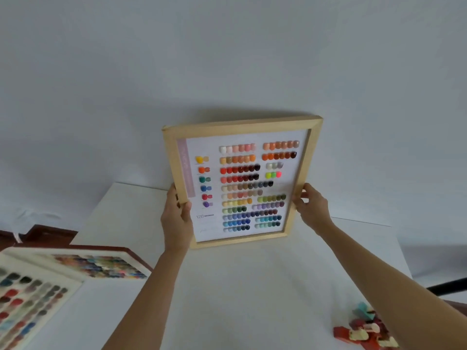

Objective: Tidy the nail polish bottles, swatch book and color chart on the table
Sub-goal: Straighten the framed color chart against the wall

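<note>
Both hands up w/ the framed color chart held upright over the white table. Left hand wraps the left frame edge, right hand pinches the right edge. Swatch book lies open bottom left, well apart.

Two bare forearms, sleeveless to the frame edge — hands unadorned, ringless.

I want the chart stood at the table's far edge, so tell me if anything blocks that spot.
Nothing visible does. Both hands, left hand and right hand, grip the framed color chart by its sides, and the white table below and behind it shows bare.
</note>
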